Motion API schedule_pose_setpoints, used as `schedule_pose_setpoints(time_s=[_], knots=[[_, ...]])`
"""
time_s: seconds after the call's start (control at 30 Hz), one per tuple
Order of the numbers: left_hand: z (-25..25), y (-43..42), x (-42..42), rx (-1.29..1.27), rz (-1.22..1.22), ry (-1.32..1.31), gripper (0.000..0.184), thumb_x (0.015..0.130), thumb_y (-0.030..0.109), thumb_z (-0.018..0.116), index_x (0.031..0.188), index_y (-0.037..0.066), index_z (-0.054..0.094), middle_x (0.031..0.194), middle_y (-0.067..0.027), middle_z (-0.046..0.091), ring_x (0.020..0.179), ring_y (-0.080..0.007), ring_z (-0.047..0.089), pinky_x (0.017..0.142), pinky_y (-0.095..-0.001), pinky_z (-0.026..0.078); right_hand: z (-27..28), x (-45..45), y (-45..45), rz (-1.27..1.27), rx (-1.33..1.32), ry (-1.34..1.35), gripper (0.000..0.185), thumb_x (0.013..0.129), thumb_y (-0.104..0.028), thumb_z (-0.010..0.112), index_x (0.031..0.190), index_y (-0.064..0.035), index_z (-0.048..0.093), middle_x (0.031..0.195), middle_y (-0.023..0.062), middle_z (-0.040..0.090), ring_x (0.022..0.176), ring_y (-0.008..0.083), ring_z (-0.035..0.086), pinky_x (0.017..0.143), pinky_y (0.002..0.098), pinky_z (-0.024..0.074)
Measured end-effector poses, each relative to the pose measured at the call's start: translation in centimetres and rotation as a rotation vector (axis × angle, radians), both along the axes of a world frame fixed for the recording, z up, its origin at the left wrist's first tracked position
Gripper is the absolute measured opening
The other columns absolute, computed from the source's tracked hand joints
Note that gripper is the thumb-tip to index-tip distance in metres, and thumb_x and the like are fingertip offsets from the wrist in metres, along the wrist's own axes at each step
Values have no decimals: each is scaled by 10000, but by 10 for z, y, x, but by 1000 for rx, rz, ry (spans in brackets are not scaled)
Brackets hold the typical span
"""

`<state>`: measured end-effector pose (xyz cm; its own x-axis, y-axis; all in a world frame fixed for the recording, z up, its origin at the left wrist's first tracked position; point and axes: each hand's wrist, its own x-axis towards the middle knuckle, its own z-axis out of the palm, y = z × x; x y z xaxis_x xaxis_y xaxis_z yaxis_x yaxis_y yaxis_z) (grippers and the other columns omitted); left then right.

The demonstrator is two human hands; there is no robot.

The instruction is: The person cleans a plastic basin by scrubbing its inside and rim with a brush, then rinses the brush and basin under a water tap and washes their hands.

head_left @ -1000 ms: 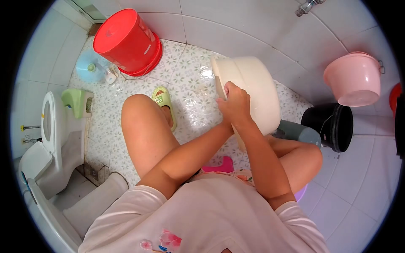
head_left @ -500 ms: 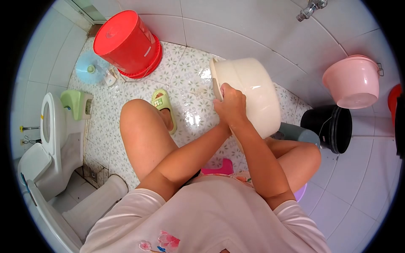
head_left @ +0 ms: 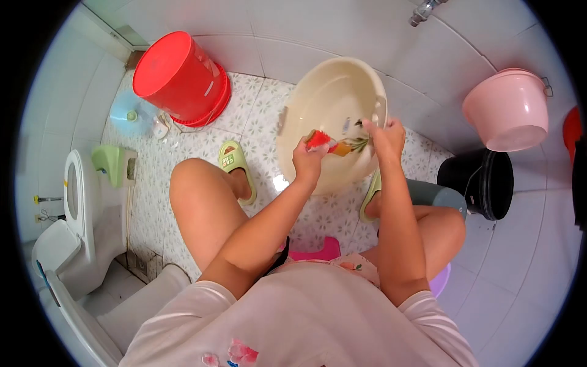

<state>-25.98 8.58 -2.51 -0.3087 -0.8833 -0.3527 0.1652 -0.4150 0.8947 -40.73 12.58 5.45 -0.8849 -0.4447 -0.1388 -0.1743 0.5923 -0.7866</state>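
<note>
A large cream basin (head_left: 312, 107) is tilted on the tiled floor between my feet, with its inside turned up toward me. A printed flower-and-leaf pattern shows on its inner surface. My left hand (head_left: 308, 164) is closed around a small scrubbing brush (head_left: 318, 140) with red bristles, held over the basin's opening. On the right side, my right hand (head_left: 387, 139) grips the basin's rim, thumb toward the inside. Its fingers are partly hidden behind the rim.
A red bucket (head_left: 177, 79) stands at the back left, near a light-green stool (head_left: 109, 162) and a toilet (head_left: 82, 202). At right are a pink bucket (head_left: 507, 113) and a black bucket (head_left: 483, 183). A metal tap (head_left: 424, 12) projects from the wall.
The basin has turned from showing its outer side to showing its inside. My hands, earlier close together at its rim, are now apart; the red brush has come into view in my left hand.
</note>
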Motion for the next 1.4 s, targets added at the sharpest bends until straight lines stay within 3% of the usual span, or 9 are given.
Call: schedule_pose_setpoints(time_s=[0.47, 0.7, 0.77, 0.8, 0.97, 1.03, 1.1, 1.33, 1.4], knots=[[-133, 18, 29, -85, -378, -347, 231, 783, -93, 598, 995, -6, 573, 916, -83, 648, 856, -169, 642, 779, -264, 492, -217, -52, 90, -104, 424, -338, 396, 705, -223, 662, 978, 62, 624, 940, 224, 645, 896, 357, 630, 783, 386, 492], [-79, 8, 4, -179, -284, -307, 236, 773, -66, 629, 995, -7, 576, 921, -76, 652, 846, -148, 621, 785, -264, 478, -112, -15, 50, 359, 384, 87, 627, 735, -231, 646, 1276, 14, 447, 1192, 222, 545, 1121, 359, 511, 940, 358, 406], [-63, 0, -2, -323, -284, -226, 265, 743, -41, 669, 990, 18, 592, 946, -86, 633, 920, -177, 596, 801, -273, 468, -65, -18, 35, 450, -246, -899, 614, 760, -252, 660, 1290, -21, 453, 1225, 218, 523, 1130, 336, 512, 937, 354, 413], [-60, -3, 1, -642, -304, -507, 316, 704, -36, 697, 989, 67, 611, 1087, -123, 556, 1046, -233, 541, 831, -311, 459, -69, -19, 32, 452, -246, -898, 614, 760, -252, 660, 1290, -21, 453, 1225, 218, 523, 1130, 336, 512, 937, 354, 413], [-41, -11, 1, -625, -258, -570, 317, 684, -12, 701, 960, 131, 637, 1277, -157, 384, 1092, -333, 475, 929, -392, 408, -102, -9, 43, 566, 122, -38, 543, 780, -258, 681, 1264, -78, 512, 1212, 179, 550, 1118, 288, 532, 940, 360, 406], [-40, -5, 9, -489, -276, -496, 310, 683, -1, 706, 948, 146, 643, 1321, -166, 348, 1144, -355, 441, 949, -406, 387, -115, -4, 44, 447, -117, -542, 503, 760, -215, 685, 1228, -91, 546, 1195, 174, 555, 1095, 309, 540, 920, 370, 423], [-43, -13, 7, -649, -279, -668, 300, 683, 8, 708, 941, 150, 645, 1361, -183, 323, 1222, -370, 375, 980, -421, 352, -121, -3, 44, 585, 217, 510, 533, 748, -181, 680, 1256, -128, 526, 1167, 202, 556, 1049, 358, 542, 888, 397, 440], [-31, -13, 7, -843, -259, -771, 286, 700, 23, 714, 948, 145, 641, 1374, -178, 320, 1207, -373, 404, 958, -410, 382, -65, 5, 28, 454, 338, -165, 518, 733, -122, 672, 1233, -152, 538, 1113, 209, 557, 998, 366, 551, 835, 422, 457], [-29, -14, 7, -663, -315, -600, 320, 674, -12, 725, 960, 91, 626, 1312, -161, 413, 1190, -329, 440, 943, -387, 402, -75, 12, 35, 518, 137, 251, 467, 733, -98, 652, 1190, -126, 559, 1052, 198, 563, 983, 340, 559, 825, 400, 467]])
